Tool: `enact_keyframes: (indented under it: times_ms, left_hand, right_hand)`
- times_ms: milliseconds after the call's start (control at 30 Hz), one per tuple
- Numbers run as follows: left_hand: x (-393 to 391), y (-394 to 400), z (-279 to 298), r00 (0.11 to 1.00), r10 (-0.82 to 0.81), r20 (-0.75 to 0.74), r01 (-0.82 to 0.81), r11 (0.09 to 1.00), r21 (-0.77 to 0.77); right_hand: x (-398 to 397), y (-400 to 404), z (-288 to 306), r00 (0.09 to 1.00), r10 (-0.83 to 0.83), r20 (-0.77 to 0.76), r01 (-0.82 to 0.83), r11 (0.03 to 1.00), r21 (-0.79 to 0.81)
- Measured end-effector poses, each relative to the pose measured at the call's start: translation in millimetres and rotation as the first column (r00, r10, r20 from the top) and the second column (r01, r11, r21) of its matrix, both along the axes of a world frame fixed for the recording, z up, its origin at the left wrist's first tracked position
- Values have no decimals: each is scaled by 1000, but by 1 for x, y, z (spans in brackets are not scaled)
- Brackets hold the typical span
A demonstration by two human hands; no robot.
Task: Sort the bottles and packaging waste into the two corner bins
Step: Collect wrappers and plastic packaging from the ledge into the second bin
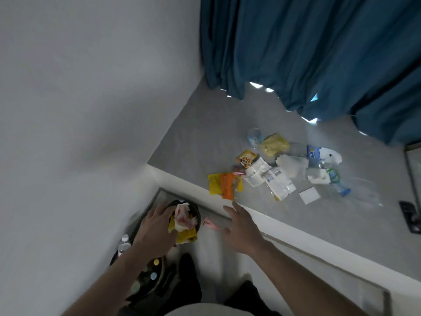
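Observation:
Two dark bins stand on the floor in the corner below the grey ledge. The farther bin [197,215] holds wrappers and crumpled paper [182,216]; my left hand [155,226] presses down on its contents with fingers spread over the rim. The nearer bin [159,273] holds bottles with coloured caps [156,261]. My right hand [241,226] hovers empty with straight fingers beside the ledge edge. On the ledge lies a heap of waste: a yellow and orange wrapper [224,184], white packets [278,181], a yellow bag [274,144] and clear plastic bottles [337,181].
A white wall closes off the left. Blue curtains [319,53] hang behind the ledge. A pink item [210,224] lies on the floor by the farther bin. A dark device [410,215] sits at the ledge's right end. My dark-clothed legs are at the bottom.

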State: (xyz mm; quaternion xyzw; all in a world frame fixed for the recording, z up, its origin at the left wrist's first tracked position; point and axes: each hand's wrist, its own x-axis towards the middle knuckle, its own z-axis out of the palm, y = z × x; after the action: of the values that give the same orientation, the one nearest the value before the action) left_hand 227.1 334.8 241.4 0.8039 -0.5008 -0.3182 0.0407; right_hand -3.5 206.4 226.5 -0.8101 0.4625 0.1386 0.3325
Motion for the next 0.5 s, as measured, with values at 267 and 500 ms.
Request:
enact_keyframes:
  times_ms: [267,500]
  left_hand:
    - [-55,-23,46,982,-128,140,143,984,-103]
    - [-166,-53,81,966,-173,195,205,965,-164]
  right_hand:
    - [-91,5,61,998,-61,-3,60,994,-91]
    - [-208,9,90,992,-114,54,122,974,-192]
